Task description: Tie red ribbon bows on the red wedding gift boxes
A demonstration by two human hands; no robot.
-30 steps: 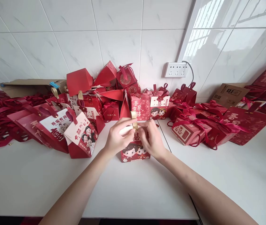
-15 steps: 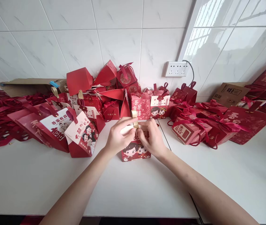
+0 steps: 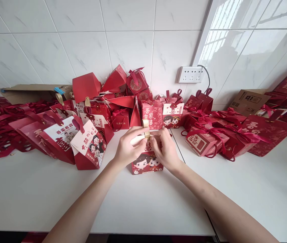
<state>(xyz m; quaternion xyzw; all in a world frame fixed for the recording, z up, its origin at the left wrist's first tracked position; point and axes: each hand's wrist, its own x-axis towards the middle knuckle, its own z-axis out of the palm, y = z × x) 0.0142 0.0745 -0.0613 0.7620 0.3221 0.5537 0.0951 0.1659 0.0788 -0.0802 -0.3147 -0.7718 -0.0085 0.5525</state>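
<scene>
Left, I see red gift bags [image 3: 86,148] on a white table [image 3: 123,206]. Centre, the left hand [image 3: 129,145], nearly closed, pinches the pale top of an upright red box [image 3: 147,165] beside its gold strap [image 3: 145,124]; the right hand [image 3: 167,150], fingers curled, pinches there too. Right, ribboned boxes [image 3: 206,140].

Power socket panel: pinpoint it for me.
In the head view, the power socket panel is on the tiled wall, right of centre, above red boxes with ribbon loops.
</scene>
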